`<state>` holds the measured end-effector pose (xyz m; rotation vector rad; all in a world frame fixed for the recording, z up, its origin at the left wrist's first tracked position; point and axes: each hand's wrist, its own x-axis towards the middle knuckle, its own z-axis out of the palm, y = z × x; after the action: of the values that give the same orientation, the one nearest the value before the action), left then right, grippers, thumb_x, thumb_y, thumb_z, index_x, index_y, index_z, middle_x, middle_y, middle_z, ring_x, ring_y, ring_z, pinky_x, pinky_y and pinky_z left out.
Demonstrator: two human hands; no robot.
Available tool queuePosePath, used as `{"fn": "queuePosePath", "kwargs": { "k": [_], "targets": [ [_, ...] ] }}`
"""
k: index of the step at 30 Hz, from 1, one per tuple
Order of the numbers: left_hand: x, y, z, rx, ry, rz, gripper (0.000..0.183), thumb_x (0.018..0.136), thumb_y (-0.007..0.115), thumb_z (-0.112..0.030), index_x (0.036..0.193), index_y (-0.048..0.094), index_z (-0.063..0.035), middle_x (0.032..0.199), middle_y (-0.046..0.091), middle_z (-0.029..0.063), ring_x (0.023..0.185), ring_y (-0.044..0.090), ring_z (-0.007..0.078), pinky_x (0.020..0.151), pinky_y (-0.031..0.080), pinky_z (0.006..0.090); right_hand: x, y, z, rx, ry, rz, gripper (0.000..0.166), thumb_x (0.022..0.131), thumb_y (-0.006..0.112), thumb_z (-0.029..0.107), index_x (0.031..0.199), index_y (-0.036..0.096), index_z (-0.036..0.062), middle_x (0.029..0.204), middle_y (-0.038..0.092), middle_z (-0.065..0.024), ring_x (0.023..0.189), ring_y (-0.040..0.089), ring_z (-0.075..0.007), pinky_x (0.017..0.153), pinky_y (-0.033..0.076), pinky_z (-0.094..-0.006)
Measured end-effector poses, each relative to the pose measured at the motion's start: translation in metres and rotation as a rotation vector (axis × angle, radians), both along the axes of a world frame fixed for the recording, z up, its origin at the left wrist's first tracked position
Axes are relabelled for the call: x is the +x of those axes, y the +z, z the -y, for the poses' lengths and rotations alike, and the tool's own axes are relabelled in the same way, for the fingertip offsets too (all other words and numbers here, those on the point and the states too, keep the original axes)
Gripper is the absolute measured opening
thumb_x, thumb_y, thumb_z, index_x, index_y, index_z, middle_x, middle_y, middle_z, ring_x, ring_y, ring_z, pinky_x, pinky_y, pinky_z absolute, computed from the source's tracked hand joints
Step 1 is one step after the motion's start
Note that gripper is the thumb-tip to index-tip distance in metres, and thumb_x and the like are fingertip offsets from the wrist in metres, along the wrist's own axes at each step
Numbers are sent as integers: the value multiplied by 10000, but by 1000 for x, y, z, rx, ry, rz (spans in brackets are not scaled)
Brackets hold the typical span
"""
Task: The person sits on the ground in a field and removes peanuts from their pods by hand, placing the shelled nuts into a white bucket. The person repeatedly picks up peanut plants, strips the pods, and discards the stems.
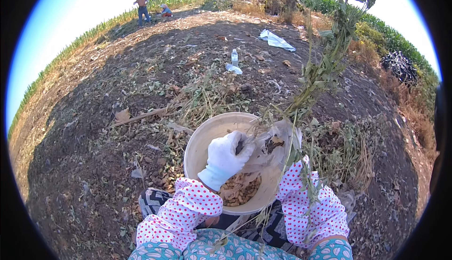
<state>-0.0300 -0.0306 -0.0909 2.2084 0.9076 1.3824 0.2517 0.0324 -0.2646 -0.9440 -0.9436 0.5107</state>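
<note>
My left hand (227, 154), in a white knit glove, is over a pale plastic bucket (197, 147), its fingers closed on a torn piece of translucent plastic film (273, 147). Peanuts in their shells (243, 191) lie in the bottom of the bucket. A bundle of wilted, leafy peanut plants (319, 73) stands up at the bucket's right side, its lower stems by the film. My right hand is hidden behind the film and stems; only its red-dotted sleeve (310, 203) shows, so its grip cannot be seen.
Dry stalks (208, 97) lie beyond the bucket and a heap of withered plants (346, 150) to its right. Farther off are a water bottle (234, 58), crumpled plastic (233, 69) and a white sack (276, 41). Two people are at the far left, one standing (142, 9), one low down (165, 11).
</note>
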Motion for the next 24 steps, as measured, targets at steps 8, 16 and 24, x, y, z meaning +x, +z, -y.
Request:
{"fn": "queuePosePath", "kwargs": {
  "k": [8,16,24],
  "targets": [
    [-13,12,11,-441,-509,160,241,908,767,-230,849,708,-4,700,668,26,678,578,60,617,487,271,-40,105,60,110,757,-749,300,1062,476,368,1145,571,97,922,633,-17,779,635,-167,733,558,-317],
    [-21,21,9,-556,-707,140,135,882,772,-140,896,744,-8,754,698,10,689,598,56,651,504,247,-62,127,57,174,448,-953,183,1014,603,254,925,618,94,710,559,18,615,564,-113,586,524,-276],
    [-21,20,11,-641,-668,264,97,872,778,-88,865,730,-4,773,693,4,691,600,57,629,485,234,-41,115,63,186,449,-815,222,994,632,308,942,592,97,741,529,32,621,530,-98,560,476,-268]
  ]
}}
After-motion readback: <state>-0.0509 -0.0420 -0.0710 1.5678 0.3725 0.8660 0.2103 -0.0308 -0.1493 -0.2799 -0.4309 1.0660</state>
